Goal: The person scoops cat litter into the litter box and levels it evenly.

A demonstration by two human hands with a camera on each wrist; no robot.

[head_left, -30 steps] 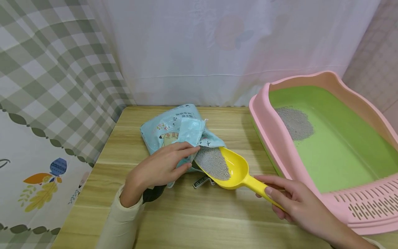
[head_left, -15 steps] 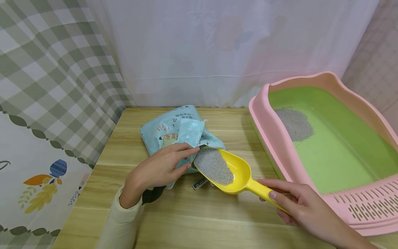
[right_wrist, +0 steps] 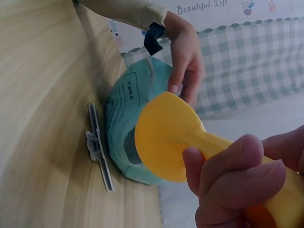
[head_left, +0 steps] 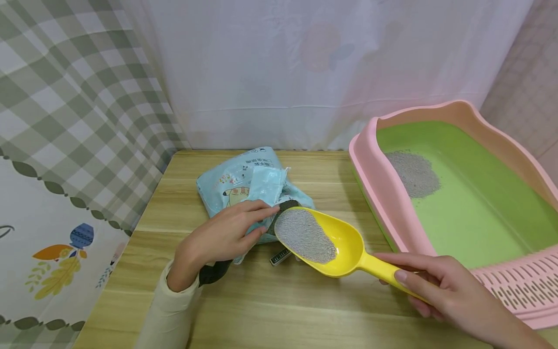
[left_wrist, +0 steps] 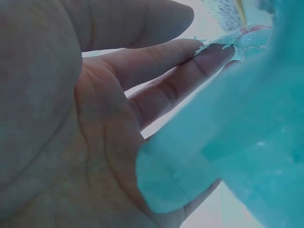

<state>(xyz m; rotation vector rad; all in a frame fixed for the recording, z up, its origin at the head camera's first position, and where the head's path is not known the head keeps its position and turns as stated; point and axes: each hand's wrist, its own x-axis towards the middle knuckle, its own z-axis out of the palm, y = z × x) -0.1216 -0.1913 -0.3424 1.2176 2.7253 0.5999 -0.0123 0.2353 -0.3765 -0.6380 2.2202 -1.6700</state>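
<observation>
My right hand [head_left: 449,286] grips the handle of a yellow scoop [head_left: 348,245], its bowl loaded with grey granular litter [head_left: 307,237]. The scoop's tip is just outside the mouth of a light blue litter bag [head_left: 235,177] lying on the table. Fairly straight fingers of my left hand [head_left: 231,230] rest against the bag's opening, thumb apart from them. From the left wrist, blue plastic [left_wrist: 247,137] covers part of the palm. In the right wrist view the scoop's yellow underside [right_wrist: 166,137] partly hides the bag [right_wrist: 137,85], where grey litter [right_wrist: 130,147] shows inside.
A pink-rimmed litter box [head_left: 392,194] stands at the right, with a patch of grey litter [head_left: 414,174] on its green floor. A bag clip [right_wrist: 98,147] lies on the wooden table [head_left: 261,310] by the bag. Curtains hang behind and left.
My right hand has drawn the scoop back toward the lower right, out of the bag mouth, and more of the litter in it shows. My left hand has stayed almost still.
</observation>
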